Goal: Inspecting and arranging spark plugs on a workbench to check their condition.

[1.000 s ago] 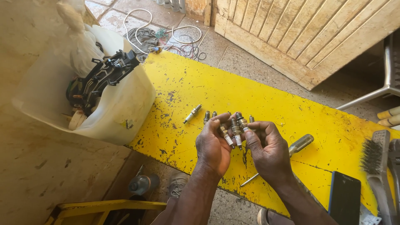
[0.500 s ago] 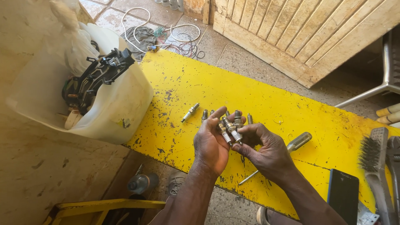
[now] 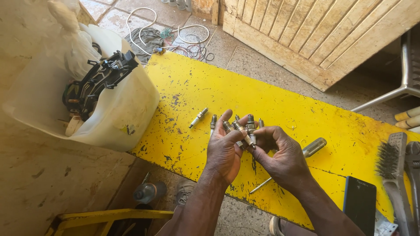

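I find my left hand (image 3: 224,150) and right hand (image 3: 280,153) both closed around gathered spark plugs (image 3: 243,129); one spark plug (image 3: 198,118) remains near the yellow bench's (image 3: 183,87) middle.

The desk (image 3: 197,87) is bright yellow, flecked with black chips. Silver-grey spark plugs (image 3: 243,129) with dark tips. At nine o'clock, a milky-white tub (image 3: 131,109) holds black parts (image 3: 94,83). At four o'clock, a black phone (image 3: 358,205).

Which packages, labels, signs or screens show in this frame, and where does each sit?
Phone: flat dark rectangle, screen off, on the yellow bench near its front edge, right of the right hand.
White plastic container: cut open, at the bench's left end, holding black parts; a small label on its side, too small to describe.
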